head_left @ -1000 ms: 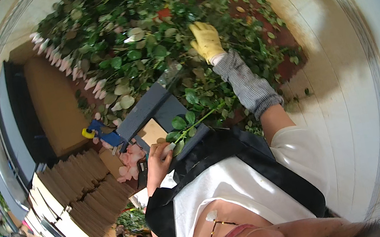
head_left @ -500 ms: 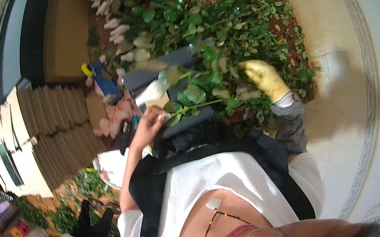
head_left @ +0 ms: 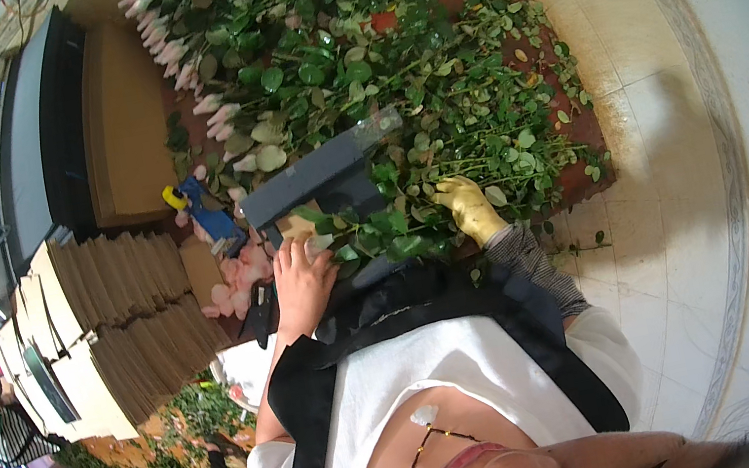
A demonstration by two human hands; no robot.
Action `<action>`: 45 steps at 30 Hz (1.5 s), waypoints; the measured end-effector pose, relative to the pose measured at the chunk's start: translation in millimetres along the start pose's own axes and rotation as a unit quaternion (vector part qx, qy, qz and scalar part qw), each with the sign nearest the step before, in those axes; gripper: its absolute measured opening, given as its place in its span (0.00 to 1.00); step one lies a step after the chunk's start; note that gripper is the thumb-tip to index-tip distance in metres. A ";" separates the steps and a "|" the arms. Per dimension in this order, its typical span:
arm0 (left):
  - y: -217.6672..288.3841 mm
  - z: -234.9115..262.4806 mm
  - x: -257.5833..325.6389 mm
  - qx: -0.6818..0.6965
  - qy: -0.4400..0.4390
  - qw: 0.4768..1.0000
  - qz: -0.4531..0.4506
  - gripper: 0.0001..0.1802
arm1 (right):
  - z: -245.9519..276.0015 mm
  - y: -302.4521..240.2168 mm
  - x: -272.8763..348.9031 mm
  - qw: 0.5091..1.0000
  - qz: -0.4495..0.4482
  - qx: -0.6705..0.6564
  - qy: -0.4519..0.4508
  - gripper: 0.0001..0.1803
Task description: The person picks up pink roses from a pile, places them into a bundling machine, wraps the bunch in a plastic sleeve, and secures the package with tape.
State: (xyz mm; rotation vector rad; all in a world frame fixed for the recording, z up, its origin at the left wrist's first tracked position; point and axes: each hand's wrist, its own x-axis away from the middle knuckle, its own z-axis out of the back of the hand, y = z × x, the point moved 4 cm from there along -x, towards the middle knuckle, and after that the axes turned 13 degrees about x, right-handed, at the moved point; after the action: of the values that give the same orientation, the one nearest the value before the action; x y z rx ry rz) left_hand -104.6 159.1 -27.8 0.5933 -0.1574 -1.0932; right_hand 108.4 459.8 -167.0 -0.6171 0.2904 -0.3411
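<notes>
My bare left hand point(head_left: 303, 292) is closed at the flower end of a pale rose point(head_left: 320, 243), just in front of the dark grey box piece. Green leafy rose stems point(head_left: 394, 232) stretch rightward from it across my lap. At their far end my right hand point(head_left: 470, 207), in a yellow glove with a dark striped sleeve, has its fingers curled in around the stems. Leaves partly hide those fingertips. Behind my hands lies the long dark grey box piece point(head_left: 309, 177), tilted on the table, with a tan card part showing beneath it.
Many pink and pale roses point(head_left: 159, 36) with leafy stems cover the reddish table point(head_left: 598, 164). Left of me stand stacked cardboard sheets point(head_left: 124, 318) and a tall grey box. A blue and yellow tool point(head_left: 206, 214) lies near loose pink petals point(head_left: 246, 272). Another person in stripes point(head_left: 14, 433) is at far left.
My right hand has come down and left onto the stems. My left hand has turned more upright around the flower end. The pale rose that was raised and blurred behind no longer shows there.
</notes>
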 end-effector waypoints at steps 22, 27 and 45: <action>-67.4 -53.7 57.1 0.192 -0.060 0.978 0.061 0.41 | -41.1 -48.4 -599.6 0.966 0.060 0.242 -0.073 0.20; -70.0 -63.0 64.6 0.211 -0.054 0.974 0.064 0.41 | -92.9 -2.9 -615.4 0.905 0.072 0.395 -0.142 0.16; -36.3 -23.4 29.4 0.225 -0.015 0.967 0.116 0.39 | 25.7 -129.2 -402.9 0.975 0.218 -0.018 -0.042 0.14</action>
State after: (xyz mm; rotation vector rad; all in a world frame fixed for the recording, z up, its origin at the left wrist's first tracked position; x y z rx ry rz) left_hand -110.1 130.6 -71.2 0.9388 -0.4993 -0.8392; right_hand -275.6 533.2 -3.2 -0.5851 0.3419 0.1126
